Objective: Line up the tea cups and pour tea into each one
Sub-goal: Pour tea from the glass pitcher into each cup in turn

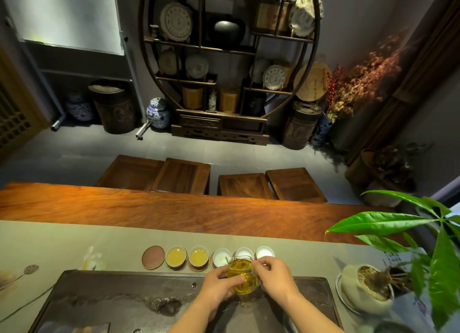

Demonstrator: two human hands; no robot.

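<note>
Both hands' grip was clamped on the glass pitcher (242,274): right hand (275,275) pinching its handle, left hand (219,281) steadying the body for a controlled pour. Just beyond stood the empty cup (222,256); farther left, two filled cups (176,255) on the bench (174,208).

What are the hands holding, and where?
A glass pitcher of tea: right hand at its handle side, left hand steadying the body.

Left grip (219,281) and right grip (272,274) both clasped, forearms converging.
</note>
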